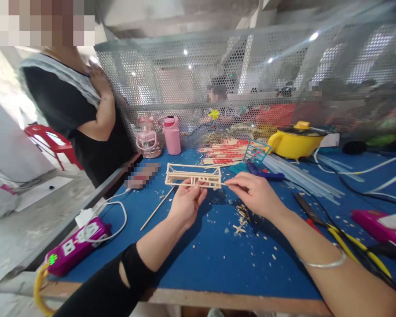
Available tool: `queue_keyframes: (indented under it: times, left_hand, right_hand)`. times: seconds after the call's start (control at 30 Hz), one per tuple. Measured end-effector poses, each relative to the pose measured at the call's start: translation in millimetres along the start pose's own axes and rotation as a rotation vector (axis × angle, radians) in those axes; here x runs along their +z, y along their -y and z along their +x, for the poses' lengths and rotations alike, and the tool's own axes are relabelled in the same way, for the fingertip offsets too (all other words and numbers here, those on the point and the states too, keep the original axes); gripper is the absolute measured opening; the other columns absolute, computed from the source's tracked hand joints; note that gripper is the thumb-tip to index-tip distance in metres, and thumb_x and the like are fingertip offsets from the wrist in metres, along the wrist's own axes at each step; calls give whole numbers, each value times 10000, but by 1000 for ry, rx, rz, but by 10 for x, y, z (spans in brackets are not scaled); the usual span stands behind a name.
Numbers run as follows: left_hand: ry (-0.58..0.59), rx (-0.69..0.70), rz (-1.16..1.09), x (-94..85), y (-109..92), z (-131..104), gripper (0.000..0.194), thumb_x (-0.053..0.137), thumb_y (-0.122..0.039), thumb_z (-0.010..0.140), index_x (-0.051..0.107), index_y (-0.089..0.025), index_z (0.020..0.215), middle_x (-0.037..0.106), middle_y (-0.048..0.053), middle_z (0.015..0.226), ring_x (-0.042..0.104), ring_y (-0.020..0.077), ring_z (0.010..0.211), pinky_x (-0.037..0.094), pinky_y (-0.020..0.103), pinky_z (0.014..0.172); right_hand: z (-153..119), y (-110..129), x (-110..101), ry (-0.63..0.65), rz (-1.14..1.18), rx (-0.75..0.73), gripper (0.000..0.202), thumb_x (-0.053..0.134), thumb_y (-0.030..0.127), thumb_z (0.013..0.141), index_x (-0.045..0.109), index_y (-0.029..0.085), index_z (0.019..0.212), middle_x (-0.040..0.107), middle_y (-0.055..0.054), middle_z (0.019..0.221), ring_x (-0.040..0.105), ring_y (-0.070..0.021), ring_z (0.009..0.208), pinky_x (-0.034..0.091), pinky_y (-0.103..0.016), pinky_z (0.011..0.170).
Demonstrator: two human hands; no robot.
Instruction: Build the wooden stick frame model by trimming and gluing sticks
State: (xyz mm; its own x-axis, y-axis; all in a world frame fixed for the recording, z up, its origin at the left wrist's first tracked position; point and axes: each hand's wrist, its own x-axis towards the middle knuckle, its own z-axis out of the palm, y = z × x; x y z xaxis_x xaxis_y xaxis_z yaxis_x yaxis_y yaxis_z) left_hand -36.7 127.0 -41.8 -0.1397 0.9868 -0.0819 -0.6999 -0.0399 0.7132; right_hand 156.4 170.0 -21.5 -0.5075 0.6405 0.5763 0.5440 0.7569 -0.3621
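Observation:
My left hand (pixel 188 203) is closed around the near side of a small wooden stick frame (pixel 194 176), a long open box built of thin pale sticks. At the frame's right end, my right hand (pixel 255 193) pinches a short thin stick (pixel 227 183) between thumb and fingers; whether it is joined to the frame I cannot tell. A longer loose stick (pixel 156 209) lies on the blue table (pixel 198 259), slanting down to the left from below the frame. Stick scraps (pixel 240 229) are scattered under my right hand.
Behind the hands lie bundled sticks (pixel 222 152), a blue glue gun (pixel 267 174) and clear glue sticks (pixel 305 176). A yellow pot (pixel 297 141) and pink bottle (pixel 171 135) stand at the back. Pliers (pixel 345 242) lie right, a purple power strip (pixel 77 246) left. A person (pixel 69 97) stands beyond the left edge.

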Motion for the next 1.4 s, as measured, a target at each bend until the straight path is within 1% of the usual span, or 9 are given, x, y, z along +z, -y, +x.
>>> queue_keyframes:
  times: [0.13, 0.27, 0.5, 0.63, 0.7, 0.83, 1.0, 1.2, 1.4]
  left_hand:
    - [-40, -24, -11, -9, 19, 8, 184, 542, 1, 810, 526, -162, 895, 659, 26, 877, 647, 66, 761, 527, 166, 725]
    - [-44, -28, -29, -20, 26, 14, 195, 520, 18, 813, 540, -157, 895, 659, 21, 890, 646, 57, 747, 538, 167, 726]
    - [-125, -99, -38, 7, -21, -3, 158, 501, 17, 788, 551, -124, 838, 672, 55, 836, 659, 92, 686, 566, 199, 674]
    - [-154, -118, -41, 11, -39, 5, 106, 477, -49, 831, 560, -114, 846, 673, 71, 780, 659, 103, 637, 572, 208, 635]
    - [-142, -104, -19, 3, -33, 15, 88, 489, -66, 841, 561, -115, 856, 681, 71, 794, 663, 101, 637, 570, 200, 627]
    - [-118, -80, 34, -19, -10, 30, 76, 519, -63, 833, 566, -119, 853, 695, 71, 828, 669, 92, 642, 565, 182, 621]
    - [-140, -89, 59, -32, -4, 25, 74, 541, -60, 811, 575, -121, 837, 700, 64, 805, 658, 81, 595, 560, 170, 591]
    - [-224, -152, 2, 18, -46, -22, 114, 487, -35, 804, 570, -108, 831, 688, 73, 734, 656, 97, 574, 563, 188, 583]
    - [-236, -165, -42, 69, -67, -62, 135, 451, -43, 816, 572, -102, 828, 680, 81, 722, 660, 113, 584, 562, 202, 594]
  right_hand:
    - [0, -23, 42, 6, -22, 9, 181, 551, 217, 867, 726, 237, 906, 670, -27, 847, 622, -153, 777, 469, -275, 689]
    - [-4, -30, 77, 4, -27, 5, 177, 564, 215, 856, 736, 234, 892, 676, -25, 830, 629, -155, 767, 471, -271, 674]
    - [-5, -35, 115, -13, -53, 21, 176, 580, 209, 847, 742, 236, 911, 677, -28, 845, 627, -159, 780, 472, -273, 682]
    - [0, -33, 106, -17, -96, -14, 184, 580, 205, 848, 746, 242, 917, 675, -28, 840, 620, -157, 761, 462, -272, 653]
    - [0, -33, 89, -20, -127, -31, 186, 580, 204, 849, 747, 245, 919, 672, -29, 841, 615, -158, 763, 457, -274, 656]
    - [6, -44, 47, -37, -182, -86, 189, 570, 216, 861, 748, 239, 919, 653, -37, 810, 591, -163, 766, 448, -282, 669]
    - [38, -66, 37, -51, -215, -182, 204, 550, 211, 875, 752, 206, 903, 628, -51, 766, 555, -170, 734, 427, -302, 662]
    - [46, -72, 97, -48, -216, -194, 213, 544, 195, 878, 748, 219, 934, 608, -51, 776, 535, -166, 737, 418, -298, 664]
    - [28, -60, 117, -37, -181, -159, 218, 537, 206, 880, 743, 231, 946, 611, -49, 792, 540, -169, 754, 426, -300, 675]
